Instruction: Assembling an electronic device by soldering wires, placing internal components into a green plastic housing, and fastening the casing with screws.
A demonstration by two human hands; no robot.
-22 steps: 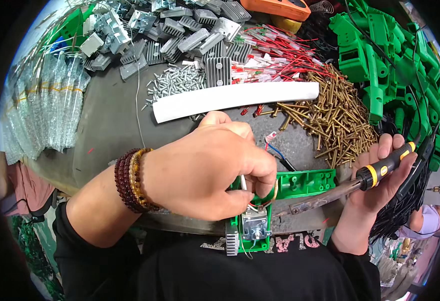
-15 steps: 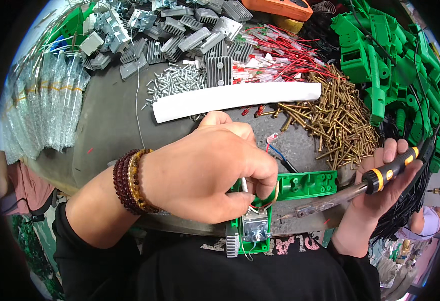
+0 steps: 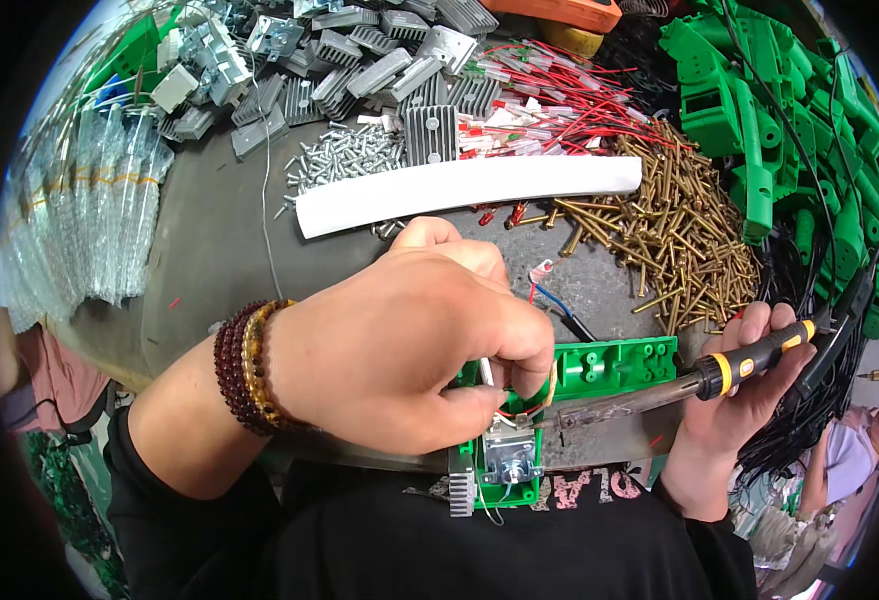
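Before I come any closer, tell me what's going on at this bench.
A person is working on a green housing with a metal part in its near end. The left hand is bent over the wires there; its exact grip is hidden. The right hand holds a soldering iron, its tip close by the metal part; contact can't be told. Beyond lie a white sleeve and brass-coloured screws.

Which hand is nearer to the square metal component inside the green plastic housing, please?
Left. The left hand is just beyond the square metal component, with its fingertips close to it; the right hand is farther away to the right, holding the soldering iron.
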